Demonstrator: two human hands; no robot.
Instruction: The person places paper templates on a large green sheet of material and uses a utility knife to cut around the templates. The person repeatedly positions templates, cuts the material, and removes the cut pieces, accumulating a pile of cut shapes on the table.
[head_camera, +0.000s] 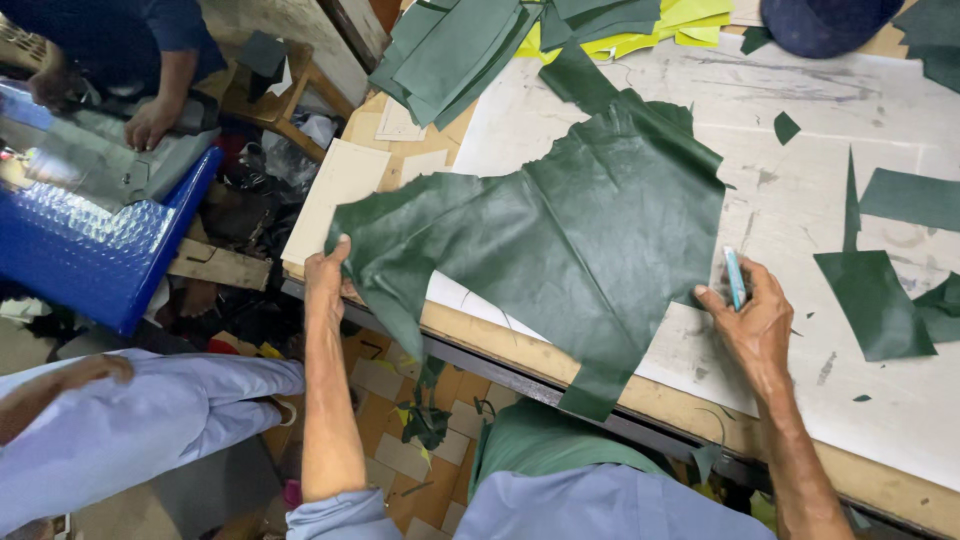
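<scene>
Large irregular dark green leather hide (590, 230) lies over the surface's (800, 190) near edge — left hand (325, 285) pinches its left border; right hand (750, 320) closed around a slim light-blue cutting tool (733, 277) beside its right border.

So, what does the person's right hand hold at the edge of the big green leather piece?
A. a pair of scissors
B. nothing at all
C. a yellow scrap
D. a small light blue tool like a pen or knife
D: the right hand grips a small light blue tool, at the right edge of the green leather piece.
</scene>
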